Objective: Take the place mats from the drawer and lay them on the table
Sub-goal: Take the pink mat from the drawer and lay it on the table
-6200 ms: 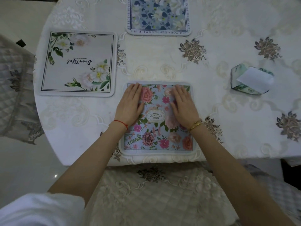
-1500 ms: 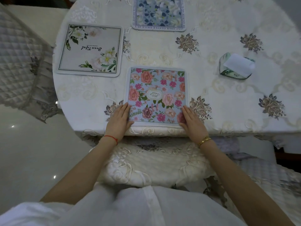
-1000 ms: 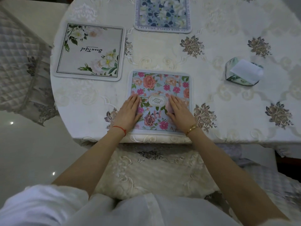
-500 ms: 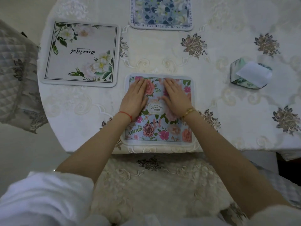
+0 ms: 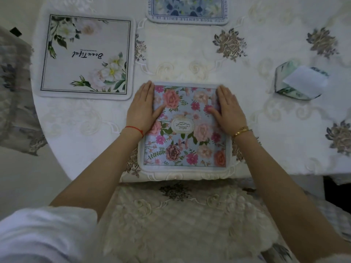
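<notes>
A blue place mat with pink flowers (image 5: 185, 143) lies flat on the round table (image 5: 190, 59) near its front edge. My left hand (image 5: 142, 109) rests flat on the mat's far left edge, fingers straight. My right hand (image 5: 228, 111) lies flat on the mat's far right edge, fingers straight too. A white place mat with green leaves and white flowers (image 5: 85, 57) lies at the left. A blue place mat with dark leaves (image 5: 188, 10) lies at the far side, cut off by the frame's top.
A tissue box (image 5: 300, 82) with a white tissue sticking out stands on the table at the right. A chair with a lace cover (image 5: 178, 215) is right below the table's front edge. Another covered chair (image 5: 13, 88) stands at the left.
My hands have slid apart from the middle of the flowered mat out to its left and right edges. The mat itself has stayed in place.
</notes>
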`<state>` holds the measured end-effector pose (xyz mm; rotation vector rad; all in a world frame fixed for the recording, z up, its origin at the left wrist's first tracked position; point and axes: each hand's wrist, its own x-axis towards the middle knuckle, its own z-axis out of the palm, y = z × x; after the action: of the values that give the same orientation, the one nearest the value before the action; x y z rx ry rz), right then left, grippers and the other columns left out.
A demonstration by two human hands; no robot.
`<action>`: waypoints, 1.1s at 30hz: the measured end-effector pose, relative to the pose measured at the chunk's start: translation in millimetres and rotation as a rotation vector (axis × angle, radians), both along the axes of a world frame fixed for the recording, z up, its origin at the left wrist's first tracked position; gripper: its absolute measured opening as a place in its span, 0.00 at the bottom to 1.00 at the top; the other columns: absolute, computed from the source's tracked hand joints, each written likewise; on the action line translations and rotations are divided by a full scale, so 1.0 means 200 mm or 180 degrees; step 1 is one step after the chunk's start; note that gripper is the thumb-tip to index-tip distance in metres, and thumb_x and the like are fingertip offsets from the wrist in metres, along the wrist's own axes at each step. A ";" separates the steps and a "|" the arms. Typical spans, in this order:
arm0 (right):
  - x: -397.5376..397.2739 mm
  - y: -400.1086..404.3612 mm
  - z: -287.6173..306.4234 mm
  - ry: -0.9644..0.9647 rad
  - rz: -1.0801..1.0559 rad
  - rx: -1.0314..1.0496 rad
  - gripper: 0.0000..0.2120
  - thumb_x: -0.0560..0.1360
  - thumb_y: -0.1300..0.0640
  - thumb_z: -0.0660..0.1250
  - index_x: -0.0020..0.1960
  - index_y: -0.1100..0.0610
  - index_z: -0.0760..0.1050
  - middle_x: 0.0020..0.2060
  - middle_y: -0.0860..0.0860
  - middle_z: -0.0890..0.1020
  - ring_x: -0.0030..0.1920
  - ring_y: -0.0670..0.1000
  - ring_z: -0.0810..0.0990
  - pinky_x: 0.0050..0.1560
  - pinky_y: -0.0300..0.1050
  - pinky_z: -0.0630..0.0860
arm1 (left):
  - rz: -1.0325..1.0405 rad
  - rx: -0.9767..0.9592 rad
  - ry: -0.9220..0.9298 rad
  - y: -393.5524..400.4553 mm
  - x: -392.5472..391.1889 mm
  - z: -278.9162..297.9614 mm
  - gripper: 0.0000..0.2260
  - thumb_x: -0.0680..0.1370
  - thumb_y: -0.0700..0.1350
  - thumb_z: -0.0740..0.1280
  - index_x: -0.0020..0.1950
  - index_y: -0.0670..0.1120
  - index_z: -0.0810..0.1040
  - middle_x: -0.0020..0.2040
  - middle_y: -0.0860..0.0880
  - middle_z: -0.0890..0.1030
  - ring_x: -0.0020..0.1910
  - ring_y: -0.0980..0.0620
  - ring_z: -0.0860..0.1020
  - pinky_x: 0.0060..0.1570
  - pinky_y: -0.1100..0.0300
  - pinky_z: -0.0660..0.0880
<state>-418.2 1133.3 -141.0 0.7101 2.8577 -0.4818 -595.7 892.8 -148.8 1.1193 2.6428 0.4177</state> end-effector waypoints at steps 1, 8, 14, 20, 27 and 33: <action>0.04 0.02 0.01 -0.0022 -0.0120 0.0021 0.36 0.79 0.40 0.54 0.78 0.59 0.45 0.78 0.54 0.50 0.77 0.52 0.48 0.76 0.47 0.44 | 0.0118 -0.0011 -0.0019 -0.02 0.01 0.00 0.35 0.80 0.60 0.56 0.78 0.39 0.52 0.79 0.42 0.54 0.78 0.45 0.52 0.77 0.56 0.47; 0.05 -0.20 0.05 0.0137 0.0408 -0.0093 0.33 0.81 0.45 0.54 0.78 0.59 0.45 0.78 0.55 0.48 0.77 0.52 0.45 0.77 0.49 0.45 | -0.0178 0.0174 0.0010 -0.05 0.21 0.07 0.32 0.80 0.56 0.58 0.78 0.41 0.52 0.79 0.43 0.53 0.78 0.46 0.49 0.77 0.52 0.48; 0.05 -0.36 -0.01 -0.0003 0.0401 -0.0144 0.32 0.82 0.46 0.53 0.78 0.59 0.43 0.78 0.53 0.46 0.77 0.50 0.44 0.76 0.46 0.44 | -0.0257 -0.0162 -0.0194 -0.09 0.33 0.03 0.32 0.81 0.56 0.55 0.78 0.41 0.49 0.79 0.44 0.50 0.78 0.48 0.47 0.77 0.52 0.48; 0.36 -0.21 0.02 -0.0207 0.0032 0.0045 0.31 0.82 0.47 0.51 0.78 0.58 0.42 0.78 0.54 0.46 0.77 0.51 0.45 0.76 0.44 0.41 | 0.0087 -0.0289 -0.0184 -0.27 0.33 0.04 0.31 0.82 0.57 0.53 0.79 0.42 0.48 0.79 0.45 0.50 0.78 0.49 0.48 0.77 0.56 0.45; 0.47 -0.52 0.07 0.0060 0.0359 -0.0175 0.35 0.80 0.44 0.57 0.78 0.59 0.45 0.77 0.54 0.47 0.77 0.51 0.42 0.76 0.46 0.43 | -0.0278 -0.0044 -0.0196 -0.40 0.61 0.13 0.33 0.80 0.56 0.59 0.79 0.44 0.49 0.79 0.47 0.50 0.78 0.50 0.49 0.76 0.56 0.48; 0.53 -0.61 0.05 -0.0268 0.0430 -0.0162 0.38 0.79 0.42 0.55 0.77 0.58 0.40 0.77 0.53 0.43 0.77 0.51 0.42 0.77 0.49 0.46 | -0.0161 -0.0411 -0.0239 -0.48 0.74 0.09 0.32 0.81 0.56 0.57 0.78 0.43 0.49 0.79 0.46 0.51 0.78 0.48 0.49 0.76 0.56 0.45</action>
<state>-312.1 1011.5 -131.3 0.5121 2.7806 -0.4907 -446.9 795.9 -130.0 1.1056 2.5310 0.2693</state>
